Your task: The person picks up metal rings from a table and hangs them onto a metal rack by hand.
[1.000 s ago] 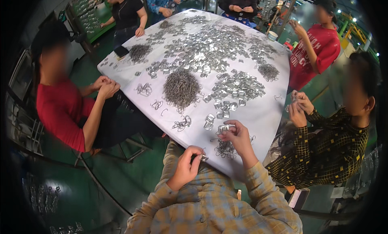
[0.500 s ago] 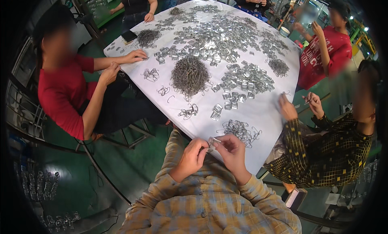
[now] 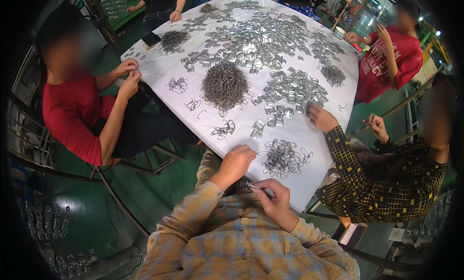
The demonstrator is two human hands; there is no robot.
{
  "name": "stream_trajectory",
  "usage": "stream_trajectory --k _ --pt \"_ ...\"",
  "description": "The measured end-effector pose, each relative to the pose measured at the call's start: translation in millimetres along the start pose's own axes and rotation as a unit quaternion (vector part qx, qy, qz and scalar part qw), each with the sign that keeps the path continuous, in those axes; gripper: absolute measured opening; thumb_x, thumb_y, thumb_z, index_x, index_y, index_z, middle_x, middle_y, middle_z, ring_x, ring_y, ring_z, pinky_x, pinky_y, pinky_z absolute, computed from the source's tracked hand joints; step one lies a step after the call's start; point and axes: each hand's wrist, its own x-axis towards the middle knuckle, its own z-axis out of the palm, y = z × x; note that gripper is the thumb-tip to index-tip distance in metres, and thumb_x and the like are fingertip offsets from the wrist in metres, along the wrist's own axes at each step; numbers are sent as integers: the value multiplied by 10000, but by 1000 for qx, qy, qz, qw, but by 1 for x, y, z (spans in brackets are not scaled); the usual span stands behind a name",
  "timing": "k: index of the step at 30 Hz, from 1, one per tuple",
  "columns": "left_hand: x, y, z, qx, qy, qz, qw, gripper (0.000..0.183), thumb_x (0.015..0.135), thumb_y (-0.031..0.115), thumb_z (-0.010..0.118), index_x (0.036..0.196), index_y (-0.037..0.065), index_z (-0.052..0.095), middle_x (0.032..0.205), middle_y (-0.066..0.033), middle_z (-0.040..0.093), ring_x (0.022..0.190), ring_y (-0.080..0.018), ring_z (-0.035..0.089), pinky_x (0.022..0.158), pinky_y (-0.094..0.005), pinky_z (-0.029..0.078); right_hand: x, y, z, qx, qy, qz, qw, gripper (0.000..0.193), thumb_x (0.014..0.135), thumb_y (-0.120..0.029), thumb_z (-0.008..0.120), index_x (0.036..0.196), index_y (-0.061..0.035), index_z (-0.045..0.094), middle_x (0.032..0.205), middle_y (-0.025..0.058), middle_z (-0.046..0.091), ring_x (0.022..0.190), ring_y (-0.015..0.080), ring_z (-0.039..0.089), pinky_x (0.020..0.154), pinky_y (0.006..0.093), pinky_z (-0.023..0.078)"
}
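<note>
My right hand (image 3: pixel 275 201) pinches a small shiny metal buckle (image 3: pixel 252 186) between thumb and fingers, just off the near table edge. Dark wire seems to hang at the buckle, too small to make out. Further forward, my left hand (image 3: pixel 236 165) is over the table's near edge, its fingers curled together with the tips at the left side of a loose heap of bent wire hooks (image 3: pixel 282 159). Whatever those fingertips pinch is hidden. A few flat metal buckles (image 3: pixel 257 129) lie beyond that heap, and a small cluster of wire hooks (image 3: pixel 223 129) lies to its left.
The white-covered table (image 3: pixel 193 128) bears a tall mound of wire hooks (image 3: pixel 224 86) and a wide spread of buckles (image 3: pixel 295 91). At right, a co-worker's hand (image 3: pixel 322 118) touches the buckles. A person in red (image 3: pixel 72 120) sits at left; others surround the table.
My hands have parted: the left moved forward to the hook heap, the right drew back with the buckle. The right-hand co-worker reached into the buckles. The left co-worker brought both hands together.
</note>
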Motion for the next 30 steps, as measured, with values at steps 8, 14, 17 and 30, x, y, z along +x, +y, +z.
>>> stream_trajectory --k 8,14,17,30 --pt "27 9 37 312 -101 106 939 58 678 60 556 674 33 607 735 -90 575 750 -231 578 641 -331 490 0 -3 -3 -16 -5 -29 999 148 753 34 642 898 3 655 817 107 648 717 193 627 655 278 491" --pt "39 11 42 349 -114 122 922 52 663 82 569 658 45 605 664 -89 584 644 -239 601 564 -346 495 1 -1 -2 -12 -3 -41 999 149 756 32 641 901 4 657 810 109 649 710 192 629 651 275 493" --pt "42 -1 37 302 -131 41 943 56 670 80 588 673 30 614 688 -110 617 629 -257 618 541 -345 492 -1 -1 0 -4 2 -33 999 140 766 27 643 903 7 658 800 105 647 705 176 628 641 266 491" --pt "-7 40 -48 -412 -89 -135 897 70 814 25 610 841 9 548 787 4 547 714 -72 493 664 -229 419 6 14 8 116 86 84 986 108 818 2 637 916 45 634 815 56 655 744 78 595 676 221 493"
